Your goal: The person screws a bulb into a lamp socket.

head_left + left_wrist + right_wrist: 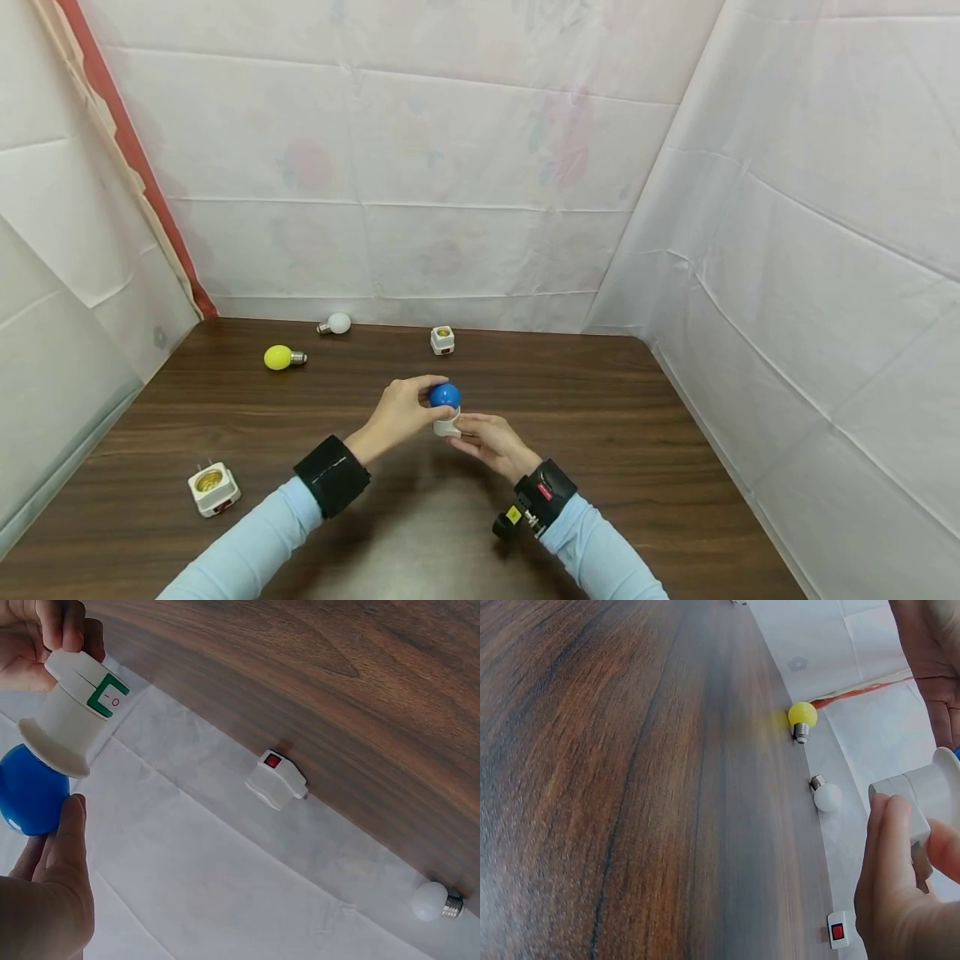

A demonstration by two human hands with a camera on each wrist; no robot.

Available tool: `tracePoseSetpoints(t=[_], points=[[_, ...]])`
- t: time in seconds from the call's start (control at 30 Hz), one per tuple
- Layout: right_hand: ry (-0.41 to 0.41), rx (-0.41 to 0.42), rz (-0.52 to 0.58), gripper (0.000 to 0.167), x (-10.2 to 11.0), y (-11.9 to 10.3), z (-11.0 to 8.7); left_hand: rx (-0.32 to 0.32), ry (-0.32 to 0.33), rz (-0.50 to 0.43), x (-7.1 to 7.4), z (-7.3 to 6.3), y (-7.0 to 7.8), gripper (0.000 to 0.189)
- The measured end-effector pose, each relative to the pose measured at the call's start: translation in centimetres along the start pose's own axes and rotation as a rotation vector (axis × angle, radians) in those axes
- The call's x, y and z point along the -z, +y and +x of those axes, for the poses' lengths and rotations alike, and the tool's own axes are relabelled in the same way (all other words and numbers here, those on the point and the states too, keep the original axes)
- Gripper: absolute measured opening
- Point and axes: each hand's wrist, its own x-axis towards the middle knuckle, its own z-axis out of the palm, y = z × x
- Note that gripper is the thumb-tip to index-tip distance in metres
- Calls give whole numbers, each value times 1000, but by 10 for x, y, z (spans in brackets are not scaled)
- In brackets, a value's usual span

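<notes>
Over the table (615, 417), the left hand (399, 417), grip bulb-wide, pinches the blue bulb (445, 394) at the mouth of the white socket (446, 428) the right hand (497, 442) holds; best keep both aligned, turning gently.

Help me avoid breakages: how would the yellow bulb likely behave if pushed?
The yellow bulb would probably roll in an arc, lying sideways with a round globe wider than its metal base. It looks smooth, so it might also be slippery.

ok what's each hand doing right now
Left hand: closed, holding the blue bulb.
Right hand: closed, holding the white bulb socket.
</notes>
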Motion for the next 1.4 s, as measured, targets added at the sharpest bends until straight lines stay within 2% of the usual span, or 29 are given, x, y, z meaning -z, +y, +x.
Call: tracePoseSetpoints(t=[0.27,0.53,0.77,0.9,1.2,1.4], points=[[-16,3,-18,34,2,2,0,-3,-68,-3,2,0,-1,49],[-39,-3,-12,36,4,0,-1,-66,-158,-21,6,4,-2,49],[-35,-13,-13,35,4,1,-1,-39,-189,-55,7,4,-3,49],[-35,-12,-8,36,4,2,-1,-26,-162,-57,5,3,-3,49],[-16,-1,8,36,-1,1,0,33,-7,46,1,-2,4,57],[-13,1,-5,37,-3,0,0,33,20,45,0,-3,7,55]])
